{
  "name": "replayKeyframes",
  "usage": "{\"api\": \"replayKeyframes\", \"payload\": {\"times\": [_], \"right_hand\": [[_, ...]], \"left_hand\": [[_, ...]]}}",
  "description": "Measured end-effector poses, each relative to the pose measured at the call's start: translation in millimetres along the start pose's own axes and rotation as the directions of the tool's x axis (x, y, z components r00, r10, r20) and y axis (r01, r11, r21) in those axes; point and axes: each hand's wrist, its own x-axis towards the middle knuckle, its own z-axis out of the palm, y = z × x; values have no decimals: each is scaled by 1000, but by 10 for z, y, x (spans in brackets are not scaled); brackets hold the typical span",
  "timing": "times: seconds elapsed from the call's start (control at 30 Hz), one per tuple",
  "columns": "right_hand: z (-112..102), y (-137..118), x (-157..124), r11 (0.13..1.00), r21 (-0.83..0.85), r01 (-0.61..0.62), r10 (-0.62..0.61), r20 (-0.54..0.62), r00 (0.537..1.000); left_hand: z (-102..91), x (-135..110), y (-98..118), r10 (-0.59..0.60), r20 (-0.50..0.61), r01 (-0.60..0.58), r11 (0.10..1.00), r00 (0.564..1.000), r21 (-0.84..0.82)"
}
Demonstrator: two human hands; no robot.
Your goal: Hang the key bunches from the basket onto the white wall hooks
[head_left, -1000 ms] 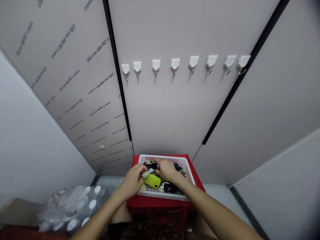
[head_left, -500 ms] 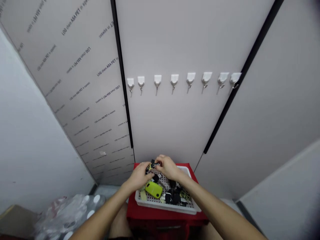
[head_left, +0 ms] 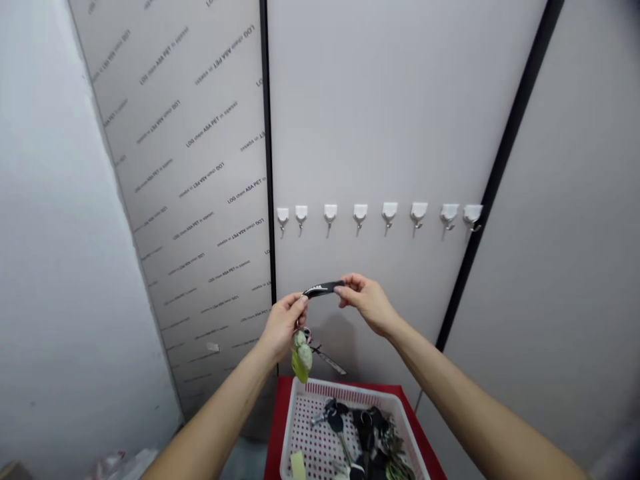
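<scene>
My left hand (head_left: 285, 327) and my right hand (head_left: 365, 303) pinch opposite ends of a black key strap (head_left: 323, 289), held up in front of the wall. Below my left hand hang a pale green charm (head_left: 301, 350) and a lime-green key fob (head_left: 299, 369) on a ring. A thin metal key (head_left: 327, 360) dangles behind them. A row of white adhesive wall hooks (head_left: 390, 212) runs above my hands, all bare. The nearest hook stands well above the strap.
Below my hands, a white plastic mesh basket (head_left: 350, 393) sits on a red surface (head_left: 285, 413), holding several dark keys (head_left: 367, 433) and a pale yellow tag (head_left: 298, 465). Grey panels with printed lettering (head_left: 200, 167) stand behind and left.
Both hands have risen out of the basket with the black strap, and the charm and lime-green fob now hang below them. The view has tilted up, so the basket sits lower in the frame.
</scene>
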Motion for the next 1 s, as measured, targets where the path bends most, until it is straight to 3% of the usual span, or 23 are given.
{"api": "replayKeyframes", "payload": {"times": [0.13,0.23,0.33,0.63,0.73,0.87,1.0], "right_hand": [[175,-234,248,989,119,83,-83,-9,997],[349,-345,420,987,108,119,-124,41,991],[529,-415,572,984,92,149,-151,14,988],[927,-432,991,917,-229,327,-373,-194,907],[973,-431,1065,870,-386,306,-408,-216,887],[994,-368,1090,806,-569,162,-372,-274,887],[985,-312,1073,793,-590,154,-347,-228,910]], "left_hand": [[16,100,152,28,-28,-27,1000,999,12],[27,145,244,39,-44,-40,999,998,-13],[2,192,312,33,-45,-35,999,998,-37],[-212,507,482,82,-197,-93,994,977,-50],[-255,600,507,78,-216,-87,996,973,-33],[-269,669,409,64,-202,-49,996,977,78],[-289,705,323,184,-224,-119,954,957,275]]}}
